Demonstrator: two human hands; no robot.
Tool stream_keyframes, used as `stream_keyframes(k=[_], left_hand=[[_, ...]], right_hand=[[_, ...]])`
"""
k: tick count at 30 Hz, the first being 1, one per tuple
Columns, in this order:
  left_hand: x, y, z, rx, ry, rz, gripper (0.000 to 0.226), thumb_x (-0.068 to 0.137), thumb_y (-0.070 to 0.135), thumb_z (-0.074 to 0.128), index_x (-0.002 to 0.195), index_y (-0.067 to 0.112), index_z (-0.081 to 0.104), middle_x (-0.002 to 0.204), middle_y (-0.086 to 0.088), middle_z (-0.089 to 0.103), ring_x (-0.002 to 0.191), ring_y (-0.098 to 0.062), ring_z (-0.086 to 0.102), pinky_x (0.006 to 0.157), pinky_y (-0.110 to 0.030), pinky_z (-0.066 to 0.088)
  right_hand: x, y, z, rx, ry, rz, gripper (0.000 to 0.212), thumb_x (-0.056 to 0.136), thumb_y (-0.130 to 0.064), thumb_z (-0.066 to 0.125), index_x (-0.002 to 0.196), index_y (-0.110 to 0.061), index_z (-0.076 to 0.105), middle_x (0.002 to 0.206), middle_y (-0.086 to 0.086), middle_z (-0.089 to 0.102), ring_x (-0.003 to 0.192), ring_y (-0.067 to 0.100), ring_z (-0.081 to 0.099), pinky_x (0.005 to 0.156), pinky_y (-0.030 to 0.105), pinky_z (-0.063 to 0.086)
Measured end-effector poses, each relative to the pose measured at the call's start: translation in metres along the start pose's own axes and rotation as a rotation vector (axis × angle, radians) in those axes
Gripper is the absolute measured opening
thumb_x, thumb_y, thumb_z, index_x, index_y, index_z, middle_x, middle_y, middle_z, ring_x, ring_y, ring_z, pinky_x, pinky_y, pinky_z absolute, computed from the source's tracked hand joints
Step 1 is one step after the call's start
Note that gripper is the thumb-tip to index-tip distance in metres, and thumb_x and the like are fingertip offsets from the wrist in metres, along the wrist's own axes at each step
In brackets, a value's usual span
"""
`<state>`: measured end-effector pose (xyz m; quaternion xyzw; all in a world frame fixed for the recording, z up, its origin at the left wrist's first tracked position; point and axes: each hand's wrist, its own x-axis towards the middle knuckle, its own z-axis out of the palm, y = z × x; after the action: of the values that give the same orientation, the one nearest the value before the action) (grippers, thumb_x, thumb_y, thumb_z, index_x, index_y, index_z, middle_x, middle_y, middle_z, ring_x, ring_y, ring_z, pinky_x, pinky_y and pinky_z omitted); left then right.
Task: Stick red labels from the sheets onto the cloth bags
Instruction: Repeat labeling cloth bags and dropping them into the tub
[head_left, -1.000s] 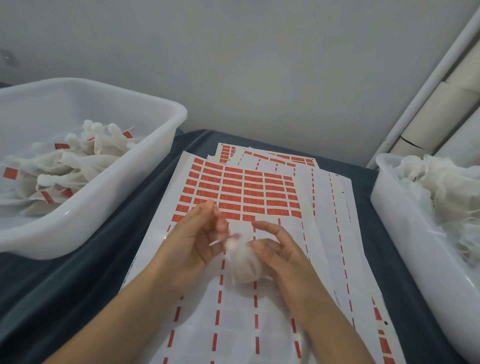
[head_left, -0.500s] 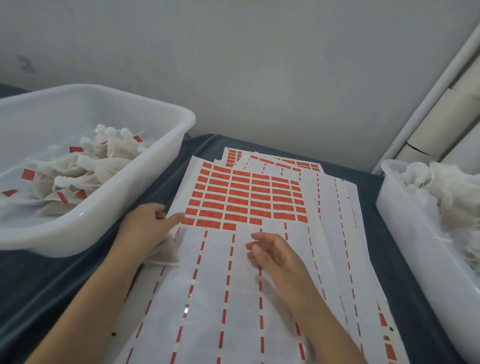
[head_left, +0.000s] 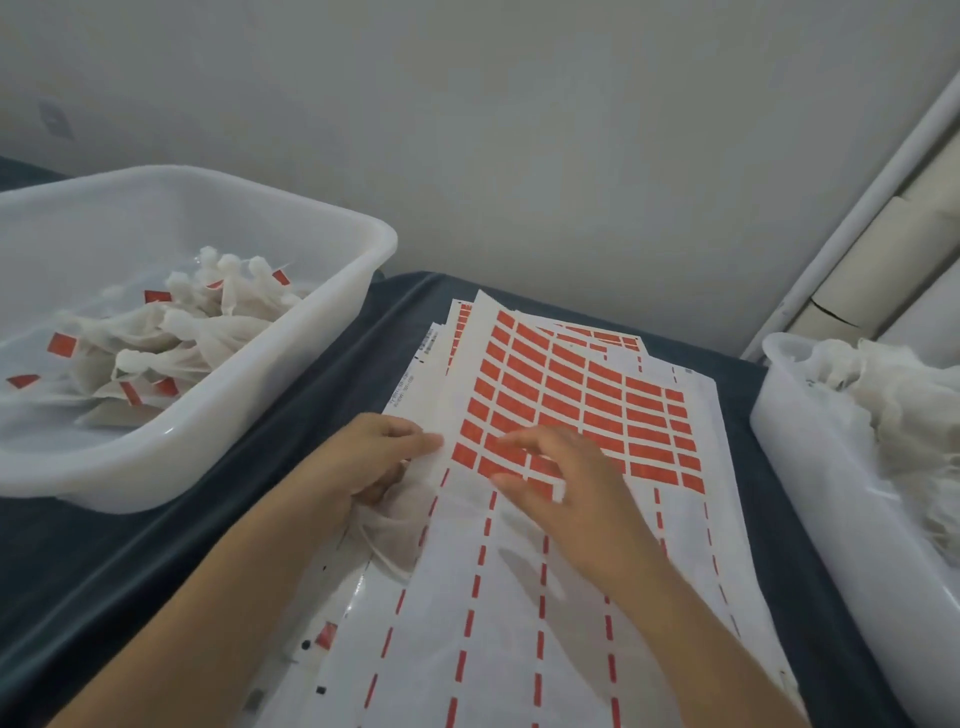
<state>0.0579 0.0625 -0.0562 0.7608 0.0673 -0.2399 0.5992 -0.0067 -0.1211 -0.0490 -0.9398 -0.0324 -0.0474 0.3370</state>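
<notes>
Red labels (head_left: 587, 410) fill the upper half of the top sheet (head_left: 519, 597) at the centre of my frame. My left hand (head_left: 374, 457) pinches the sheet's left edge, lifting it, with a cloth bag (head_left: 395, 519) bunched beneath the palm. My right hand (head_left: 566, 488) hovers over the lowest label row, fingers loosely bent; whether they touch a label I cannot tell. Labelled bags (head_left: 171, 338) lie in the left tub (head_left: 208, 457); plain bags (head_left: 893, 395) in the right tub (head_left: 810, 467).

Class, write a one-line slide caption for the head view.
Left hand lifts the label sheet edge while holding a cloth bag; right hand reaches for a red label.
</notes>
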Motion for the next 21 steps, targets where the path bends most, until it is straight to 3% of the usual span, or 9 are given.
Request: stream_keyframes(k=[2,4,7,9,14,18,21], left_hand=[[0.002,0.001,0.006,0.010,0.003,0.066,0.017,0.086,0.031,0.061,0.091,0.016,0.068,0.039,0.013,0.054,0.028,-0.004,0.046,0.033,-0.010,0.033],[0.004,0.000,0.009,0.017,0.008,0.104,0.017,0.087,0.033,0.060,0.088,0.019,0.068,0.041,0.014,0.056,0.030,-0.003,0.046,0.035,-0.010,0.033],[0.005,-0.005,0.006,0.040,-0.031,0.093,0.014,0.081,0.036,0.066,0.086,0.023,0.070,0.067,0.013,0.070,0.058,-0.008,0.067,0.050,-0.016,0.047],[0.007,-0.006,0.005,0.100,-0.076,0.107,0.016,0.078,0.035,0.070,0.089,0.023,0.070,0.083,0.009,0.072,0.074,-0.015,0.069,0.056,-0.019,0.050],[0.006,-0.006,0.007,0.163,-0.119,0.266,0.013,0.081,0.031,0.066,0.092,0.025,0.070,0.085,0.014,0.071,0.071,-0.009,0.068,0.054,-0.012,0.047],[0.003,-0.013,0.016,0.200,-0.110,0.468,0.013,0.086,0.025,0.058,0.084,0.037,0.064,0.077,0.037,0.063,0.076,0.016,0.060,0.056,-0.003,0.045],[0.005,-0.020,0.018,0.339,-0.040,0.575,0.012,0.089,0.027,0.054,0.088,0.037,0.061,0.087,0.031,0.060,0.083,0.003,0.062,0.060,-0.006,0.047]], right_hand=[[0.009,-0.003,0.022,-0.037,0.036,-0.020,0.038,0.082,-0.053,0.055,0.116,-0.049,0.040,0.125,-0.031,0.039,0.112,-0.007,0.039,0.096,0.009,0.026],[0.010,0.001,0.041,0.038,0.061,0.014,0.046,0.078,-0.061,0.048,0.120,-0.052,0.032,0.137,-0.026,0.034,0.120,-0.004,0.036,0.103,0.016,0.026],[0.010,0.010,0.053,0.105,0.070,0.006,0.049,0.070,-0.070,0.042,0.115,-0.060,0.027,0.138,-0.031,0.032,0.124,-0.005,0.035,0.104,0.018,0.026],[0.011,0.014,0.054,0.068,0.092,-0.044,0.044,0.072,-0.070,0.041,0.113,-0.061,0.028,0.133,-0.036,0.033,0.121,-0.009,0.034,0.103,0.014,0.023],[0.012,0.017,0.049,0.099,0.199,-0.099,0.041,0.076,-0.062,0.047,0.115,-0.052,0.043,0.115,-0.046,0.033,0.105,-0.023,0.037,0.089,-0.006,0.024],[0.012,0.019,0.044,0.090,0.254,-0.162,0.046,0.077,-0.049,0.050,0.113,-0.025,0.066,0.115,-0.015,0.062,0.093,-0.020,0.041,0.089,-0.009,0.024],[0.010,0.018,0.040,0.052,0.294,-0.203,0.042,0.080,-0.043,0.050,0.106,-0.018,0.071,0.107,-0.004,0.070,0.093,-0.012,0.046,0.088,-0.003,0.029]])
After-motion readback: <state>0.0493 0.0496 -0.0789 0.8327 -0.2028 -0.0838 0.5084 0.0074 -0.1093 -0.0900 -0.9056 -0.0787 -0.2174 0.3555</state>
